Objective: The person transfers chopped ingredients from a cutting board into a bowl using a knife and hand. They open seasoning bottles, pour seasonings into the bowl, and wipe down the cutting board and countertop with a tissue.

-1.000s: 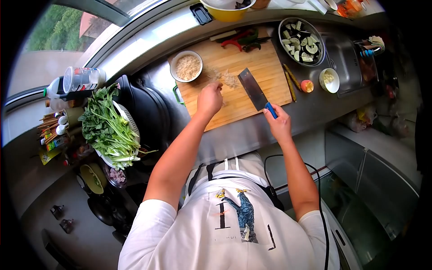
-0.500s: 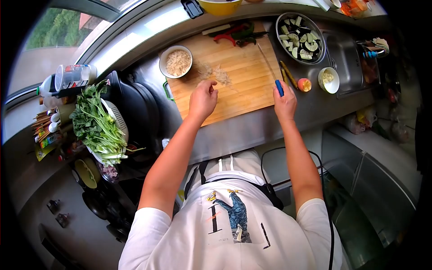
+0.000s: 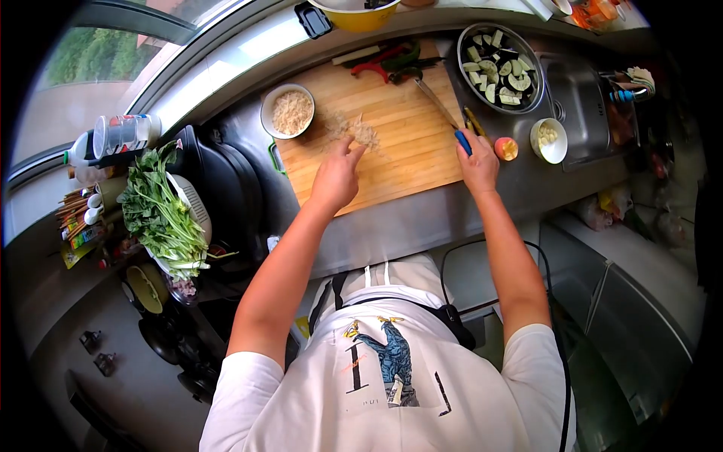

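My right hand (image 3: pixel 480 164) is wrapped round the blue handle of a knife (image 3: pixel 439 104). Its blade points away from me over the right part of the wooden cutting board (image 3: pixel 407 169). My left hand (image 3: pixel 337 177) is over the board's near left part, with thumb and forefinger apart and nothing visible in it. Just beyond its fingertips lies a loose scatter of pale, thin flakes (image 3: pixel 365 134). A white bowl (image 3: pixel 266 120) filled with similar pale flakes (image 3: pixel 292 111) stands at the board's left corner. Red and green peppers (image 3: pixel 403 60) lie along the far edge.
Cut eggplant (image 3: pixel 501 71) fills a metal bowl (image 3: pixel 461 71) right of the board. A small white bowl (image 3: pixel 559 153) with pale pieces and a round reddish item (image 3: pixel 506 148) stand near the sink (image 3: pixel 576 113). Leafy greens (image 3: pixel 162 218) sit in a basket at left.
My left hand has extended its fingers toward the scattered flakes; they were more curled before. The knife in my right hand has turned slightly, showing more of its blade. The view has shifted a little.
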`<state>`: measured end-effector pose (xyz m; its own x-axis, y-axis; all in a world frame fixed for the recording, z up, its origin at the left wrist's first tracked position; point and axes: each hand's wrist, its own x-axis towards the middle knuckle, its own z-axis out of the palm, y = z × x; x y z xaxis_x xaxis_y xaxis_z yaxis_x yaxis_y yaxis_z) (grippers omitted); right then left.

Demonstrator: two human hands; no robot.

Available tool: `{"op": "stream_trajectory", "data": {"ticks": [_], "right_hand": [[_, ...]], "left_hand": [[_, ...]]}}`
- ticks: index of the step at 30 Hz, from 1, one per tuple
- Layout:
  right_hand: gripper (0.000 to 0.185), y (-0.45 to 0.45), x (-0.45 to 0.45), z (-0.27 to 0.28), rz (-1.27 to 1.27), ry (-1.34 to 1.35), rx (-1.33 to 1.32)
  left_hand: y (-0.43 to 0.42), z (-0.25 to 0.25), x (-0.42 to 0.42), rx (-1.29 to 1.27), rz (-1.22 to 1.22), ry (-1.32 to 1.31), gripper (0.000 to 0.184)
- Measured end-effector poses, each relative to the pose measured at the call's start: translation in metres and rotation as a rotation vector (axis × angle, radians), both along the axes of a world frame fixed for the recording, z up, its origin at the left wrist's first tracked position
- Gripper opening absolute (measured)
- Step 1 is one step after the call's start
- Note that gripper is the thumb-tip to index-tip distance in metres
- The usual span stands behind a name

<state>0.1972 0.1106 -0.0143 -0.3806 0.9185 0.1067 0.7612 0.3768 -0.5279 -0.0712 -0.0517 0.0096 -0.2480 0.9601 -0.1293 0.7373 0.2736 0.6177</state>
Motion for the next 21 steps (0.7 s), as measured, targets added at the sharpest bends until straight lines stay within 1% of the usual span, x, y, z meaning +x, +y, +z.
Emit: {"op": "stream_trajectory", "data": {"ticks": [2,3,5,6,8,9,10,11,12,14,16,17,19,21], "right_hand": [[0.030,0.001,0.001,-0.003,0.010,0.003,0.000],[0.029,0.001,0.002,-0.003,0.019,0.003,0.000],[0.029,0.000,0.001,-0.004,0.032,0.009,-0.023],[0.029,-0.002,0.000,-0.005,0.048,0.013,-0.048],[0.033,-0.013,-0.008,-0.010,0.102,-0.020,-0.093],[0.034,-0.019,-0.009,-0.009,0.153,0.005,-0.107],[0.035,-0.025,-0.010,-0.008,0.203,0.032,-0.121],[0.035,-0.032,-0.011,-0.006,0.201,0.032,-0.119],[0.035,-0.038,-0.012,-0.004,0.200,0.033,-0.169],[0.036,-0.041,-0.012,-0.005,0.200,0.036,-0.217],[0.037,-0.041,-0.007,-0.008,0.092,0.143,-0.106],[0.037,-0.041,-0.002,-0.009,0.091,0.142,-0.107],[0.036,-0.042,0.005,-0.009,-0.078,0.112,-0.083],[0.037,-0.051,0.007,-0.011,-0.099,0.082,-0.090]], "left_hand": [[-0.001,-0.004,-0.001,0.084,-0.056,0.042,0.039],[0.000,-0.002,-0.001,0.085,-0.058,0.044,0.039],[0.001,0.003,0.001,0.151,-0.071,0.146,0.033],[0.000,0.002,0.000,0.151,-0.074,0.146,0.033],[-0.001,-0.001,-0.002,0.237,-0.025,0.133,0.023],[-0.002,-0.003,-0.001,0.237,-0.028,0.132,0.023],[-0.004,-0.005,0.000,0.189,0.112,-0.002,0.019],[-0.005,-0.006,0.000,0.139,0.253,-0.137,0.016],[-0.005,-0.009,0.000,0.141,0.250,-0.136,0.016],[-0.005,-0.014,-0.001,0.051,0.464,-0.419,0.016],[-0.006,-0.015,-0.005,0.025,0.491,-0.441,0.018],[-0.006,-0.015,-0.006,-0.003,0.516,-0.463,0.021],[-0.007,-0.017,-0.008,0.000,0.532,-0.501,0.021],[-0.007,-0.021,-0.010,0.004,0.549,-0.538,0.022]]}}
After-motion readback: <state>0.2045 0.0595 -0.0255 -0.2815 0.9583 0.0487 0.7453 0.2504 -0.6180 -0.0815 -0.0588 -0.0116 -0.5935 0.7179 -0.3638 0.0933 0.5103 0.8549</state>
